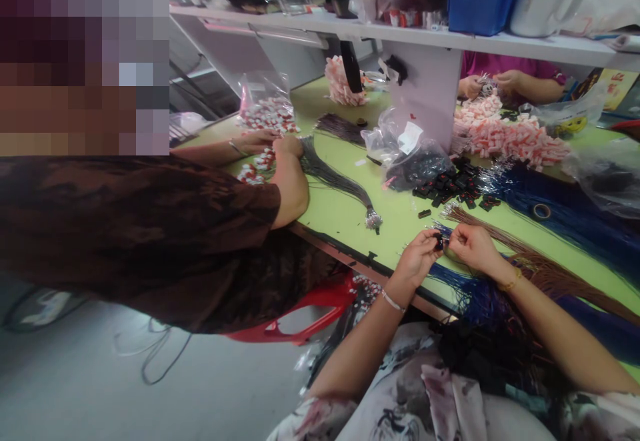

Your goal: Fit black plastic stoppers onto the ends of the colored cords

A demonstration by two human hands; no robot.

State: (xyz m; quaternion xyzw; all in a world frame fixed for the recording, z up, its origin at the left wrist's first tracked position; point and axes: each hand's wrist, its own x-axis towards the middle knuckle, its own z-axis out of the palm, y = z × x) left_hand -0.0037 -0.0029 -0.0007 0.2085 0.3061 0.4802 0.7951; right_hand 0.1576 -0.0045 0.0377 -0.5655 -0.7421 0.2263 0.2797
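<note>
My left hand is closed on a small black connector housing near the table's front edge. Right beside it, my right hand pinches a thin wire at the connector; the fingertips partly hide where the two meet. Blue wires trail below my hands over the table edge towards my lap. Behind my right hand lies a bundle of brown wires with metal ends. Just beyond my hands is a loose pile of black connector housings, with one single housing nearer to me.
On my left a co-worker's arm reaches over the green table, by a dark wire bundle. Another person works opposite, behind pink-white connectors. Blue wires lie right. A shelf spans overhead.
</note>
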